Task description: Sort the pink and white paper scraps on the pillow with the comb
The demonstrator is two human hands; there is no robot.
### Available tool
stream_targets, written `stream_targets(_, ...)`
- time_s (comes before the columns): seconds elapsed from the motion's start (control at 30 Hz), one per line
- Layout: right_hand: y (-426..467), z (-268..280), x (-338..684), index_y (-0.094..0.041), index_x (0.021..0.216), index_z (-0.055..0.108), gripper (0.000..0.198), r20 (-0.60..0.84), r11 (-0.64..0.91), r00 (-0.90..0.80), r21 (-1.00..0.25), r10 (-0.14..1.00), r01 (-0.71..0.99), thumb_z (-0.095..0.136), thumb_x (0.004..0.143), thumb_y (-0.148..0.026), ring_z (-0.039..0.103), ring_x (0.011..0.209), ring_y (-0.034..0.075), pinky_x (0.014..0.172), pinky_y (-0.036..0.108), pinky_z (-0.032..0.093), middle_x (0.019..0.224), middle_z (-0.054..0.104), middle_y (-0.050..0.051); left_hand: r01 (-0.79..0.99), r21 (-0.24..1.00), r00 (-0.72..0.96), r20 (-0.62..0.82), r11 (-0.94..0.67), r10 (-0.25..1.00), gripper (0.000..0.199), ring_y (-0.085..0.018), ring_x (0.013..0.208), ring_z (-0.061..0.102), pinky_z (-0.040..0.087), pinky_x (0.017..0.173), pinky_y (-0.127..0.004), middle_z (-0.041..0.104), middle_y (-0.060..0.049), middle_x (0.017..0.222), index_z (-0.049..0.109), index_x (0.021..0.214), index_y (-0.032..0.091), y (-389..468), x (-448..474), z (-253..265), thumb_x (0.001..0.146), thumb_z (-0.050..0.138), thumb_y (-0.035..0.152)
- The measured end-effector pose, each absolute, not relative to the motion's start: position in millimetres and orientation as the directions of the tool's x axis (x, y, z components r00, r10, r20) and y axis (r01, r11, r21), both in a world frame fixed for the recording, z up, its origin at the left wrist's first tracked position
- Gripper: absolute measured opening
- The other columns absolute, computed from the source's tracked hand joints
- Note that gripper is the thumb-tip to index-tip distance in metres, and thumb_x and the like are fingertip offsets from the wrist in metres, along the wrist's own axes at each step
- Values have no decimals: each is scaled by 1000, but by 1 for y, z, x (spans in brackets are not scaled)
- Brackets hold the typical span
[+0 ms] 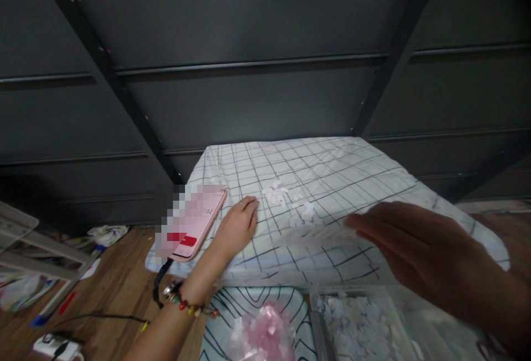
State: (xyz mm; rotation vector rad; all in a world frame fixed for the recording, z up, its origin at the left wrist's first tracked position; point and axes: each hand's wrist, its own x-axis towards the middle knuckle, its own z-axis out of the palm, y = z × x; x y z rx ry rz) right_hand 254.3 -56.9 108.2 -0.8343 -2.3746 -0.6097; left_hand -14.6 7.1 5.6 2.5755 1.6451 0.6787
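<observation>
My left hand (238, 223) rests palm down on the white grid-patterned cloth (332, 167), its fingers lying close together beside a pink phone (203, 225). Just past its fingertips lies a small heap of white paper-like pieces (275, 193). More white pieces (306, 214) lie to the right of the heap. My right hand (427, 261) is smeared by motion above the cloth's right side, fingers pressed together and pointing left. A blurred, whitish see-through thing (315, 236) shows at its fingertips; its kind is unclear.
In front of the cloth stand a patterned tray (215, 322) with a pink and clear plastic bundle (265, 333), and a clear bin (394, 305) of white pieces. Dark panels (249, 101) rise behind. A power strip (58, 347) and cable lie on the floor at left.
</observation>
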Motion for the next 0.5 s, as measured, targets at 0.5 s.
stream_targets(0.5,55,87,259,-14,85,64,29,556,603,-672,342,489,721,37,79,-6,61,69,19,64,31,46,78,68,8,883,207,340,339,-422,877,36,-23,117,51,41,101,-39,55,-14,125,54,118,8,5,-15,4,89,34,15)
